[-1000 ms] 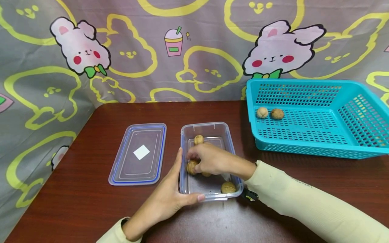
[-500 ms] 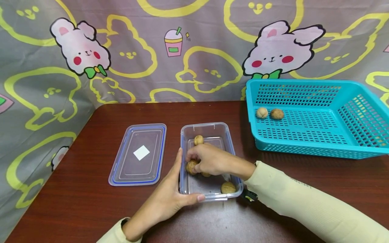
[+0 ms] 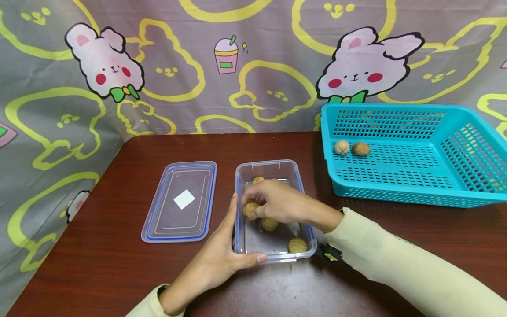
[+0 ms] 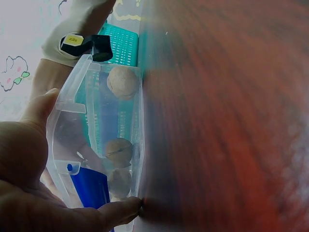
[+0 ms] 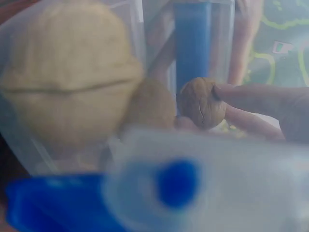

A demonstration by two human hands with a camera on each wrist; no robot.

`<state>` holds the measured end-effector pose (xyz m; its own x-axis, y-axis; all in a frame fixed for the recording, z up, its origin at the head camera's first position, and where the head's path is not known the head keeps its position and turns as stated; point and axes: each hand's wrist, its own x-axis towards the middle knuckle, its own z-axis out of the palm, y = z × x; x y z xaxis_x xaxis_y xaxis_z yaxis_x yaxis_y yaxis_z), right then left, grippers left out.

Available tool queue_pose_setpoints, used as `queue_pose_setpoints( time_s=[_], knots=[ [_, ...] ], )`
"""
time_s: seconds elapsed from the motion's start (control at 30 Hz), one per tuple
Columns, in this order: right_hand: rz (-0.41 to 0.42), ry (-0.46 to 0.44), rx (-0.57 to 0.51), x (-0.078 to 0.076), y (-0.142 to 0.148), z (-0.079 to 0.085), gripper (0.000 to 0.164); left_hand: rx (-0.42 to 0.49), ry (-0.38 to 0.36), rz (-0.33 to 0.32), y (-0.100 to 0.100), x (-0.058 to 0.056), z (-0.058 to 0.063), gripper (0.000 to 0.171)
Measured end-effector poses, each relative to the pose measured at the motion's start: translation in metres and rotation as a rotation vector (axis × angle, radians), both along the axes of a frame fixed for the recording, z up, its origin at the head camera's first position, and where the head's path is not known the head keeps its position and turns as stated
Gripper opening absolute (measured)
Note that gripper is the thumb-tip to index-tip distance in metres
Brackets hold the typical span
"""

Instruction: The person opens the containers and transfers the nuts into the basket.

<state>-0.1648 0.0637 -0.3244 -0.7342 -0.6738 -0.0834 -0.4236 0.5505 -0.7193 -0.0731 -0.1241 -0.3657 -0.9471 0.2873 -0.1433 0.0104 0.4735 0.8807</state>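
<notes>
In the head view a clear plastic container [image 3: 273,256] stands on the table with several walnuts inside. My left hand [image 3: 218,255] lies against its left and near walls, fingers and thumb fairly straight. Inside the container my right hand [image 3: 281,202] pinches a walnut [image 3: 250,210] between thumb and fingers; the right wrist view shows this walnut [image 5: 200,104] at the fingertips. Another walnut [image 3: 270,224] lies just below the hand, one walnut [image 3: 259,180] shows partly behind it, and a walnut [image 3: 297,245] sits in the near right corner.
Left of the container lies its clear lid [image 3: 162,229] with a blue seal and a white square. A turquoise mesh basket [image 3: 396,185] with two walnuts stands at the back right. A patterned cloth [image 3: 277,110] hangs behind the brown table [image 3: 99,264].
My right hand has shifted slightly away from me with the walnut in its fingers, so the walnut beneath shows more. The left hand, container, lid and basket have stayed put.
</notes>
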Motion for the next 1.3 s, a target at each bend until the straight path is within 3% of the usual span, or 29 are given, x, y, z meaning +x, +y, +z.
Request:
queue_pose_setpoints(
  time_s=[0.27,0.43,0.63,0.9,1.1,1.3],
  knots=[
    [-0.046,0.013,-0.054,-0.002,0.015,0.018,0.024,-0.005,0.001,0.003,0.0,0.0,0.001,0.139],
    [-0.115,0.014,-0.077,-0.002,0.027,0.029,0.025,0.006,-0.001,0.006,0.0,0.0,0.001,0.139],
    [-0.196,0.029,-0.181,-0.004,0.048,0.036,0.028,0.006,-0.003,0.009,0.0,0.0,0.001,0.139],
    [-0.392,0.015,-0.217,-0.005,0.087,0.052,0.028,0.019,0.001,0.012,0.0,0.0,0.0,0.139],
    [-0.55,-0.016,-0.25,-0.011,0.12,0.055,0.035,0.02,0.003,0.008,0.0,0.001,0.0,0.139],
    [-0.643,-0.021,-0.155,-0.022,0.149,0.047,0.043,0.006,0.007,0.007,0.0,0.0,0.0,0.138]
  ],
)
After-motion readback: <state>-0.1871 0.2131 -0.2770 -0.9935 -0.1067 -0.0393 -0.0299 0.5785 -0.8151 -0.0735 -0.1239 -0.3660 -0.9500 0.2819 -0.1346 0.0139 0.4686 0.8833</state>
